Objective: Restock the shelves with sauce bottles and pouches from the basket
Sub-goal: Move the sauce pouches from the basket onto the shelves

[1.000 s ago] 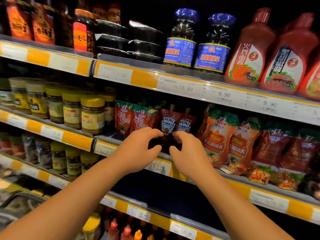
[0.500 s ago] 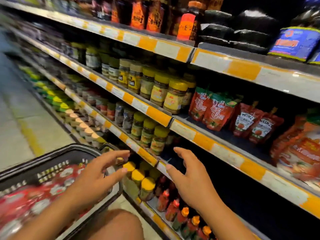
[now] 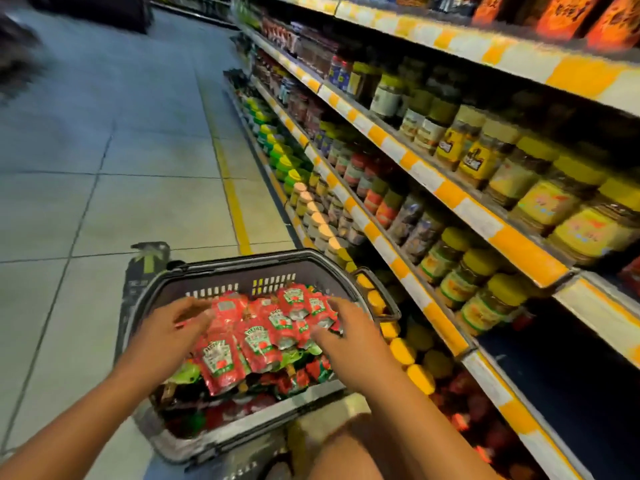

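Swung down from shelf to basket (image 3: 221,268) since earlier; left hand (image 3: 166,336) and right hand (image 3: 349,337) hovering spread, holding nothing, red pouches (image 3: 258,332) heaped between and under fingertips; best to pinch top pouches, avoid dragging the pile.

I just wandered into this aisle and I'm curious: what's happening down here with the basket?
A person is restocking a shop shelf. Both hands reach into a grey basket on the floor, piled with red Heinz ketchup pouches. The left hand and right hand hover open over the pile, fingers spread, with nothing picked up yet. To the right, shelves hold rows of yellow-lidded jars.
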`<state>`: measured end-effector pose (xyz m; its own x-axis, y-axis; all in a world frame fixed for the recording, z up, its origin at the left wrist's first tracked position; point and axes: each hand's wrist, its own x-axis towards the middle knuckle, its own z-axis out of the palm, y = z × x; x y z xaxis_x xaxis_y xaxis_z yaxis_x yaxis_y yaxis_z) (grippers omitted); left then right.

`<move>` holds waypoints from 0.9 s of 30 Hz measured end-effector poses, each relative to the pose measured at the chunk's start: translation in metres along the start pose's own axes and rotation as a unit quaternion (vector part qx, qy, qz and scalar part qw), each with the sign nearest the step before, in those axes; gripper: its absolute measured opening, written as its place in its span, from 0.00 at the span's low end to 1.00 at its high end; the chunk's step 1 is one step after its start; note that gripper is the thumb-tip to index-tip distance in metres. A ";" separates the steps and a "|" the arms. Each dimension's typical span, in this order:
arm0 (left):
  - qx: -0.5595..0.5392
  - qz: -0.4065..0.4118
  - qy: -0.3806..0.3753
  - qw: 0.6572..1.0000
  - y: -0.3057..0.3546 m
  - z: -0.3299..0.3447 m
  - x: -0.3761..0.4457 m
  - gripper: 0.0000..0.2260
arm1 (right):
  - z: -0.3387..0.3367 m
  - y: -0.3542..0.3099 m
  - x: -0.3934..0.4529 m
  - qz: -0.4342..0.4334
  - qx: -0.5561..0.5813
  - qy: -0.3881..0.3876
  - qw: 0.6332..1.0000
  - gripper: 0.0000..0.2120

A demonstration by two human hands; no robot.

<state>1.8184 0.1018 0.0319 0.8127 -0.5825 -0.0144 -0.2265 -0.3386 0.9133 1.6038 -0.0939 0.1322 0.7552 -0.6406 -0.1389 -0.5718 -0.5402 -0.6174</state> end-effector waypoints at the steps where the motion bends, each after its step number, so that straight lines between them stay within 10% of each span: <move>1: 0.004 -0.015 0.012 1.000 -0.009 -0.002 0.002 0.05 | 0.008 -0.006 0.009 -0.002 0.003 -0.013 1.000 0.30; 13: 0.066 -0.140 0.002 0.988 -0.044 0.027 0.013 0.07 | 0.113 -0.015 0.099 0.131 -0.080 -0.100 0.983 0.23; 18: 0.231 -0.140 -0.052 0.961 -0.051 0.048 0.010 0.30 | 0.135 0.020 0.102 0.170 -0.087 -0.090 0.978 0.15; 27: 0.230 -0.172 -0.019 0.958 -0.056 0.079 -0.001 0.31 | 0.156 0.031 0.100 0.210 0.016 -0.053 0.976 0.38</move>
<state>1.7878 0.0629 -0.0515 0.8641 -0.4005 -0.3050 -0.1681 -0.8006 0.5752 1.7116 -0.0890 -0.0214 0.4860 -0.7414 -0.4627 -0.8293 -0.2242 -0.5118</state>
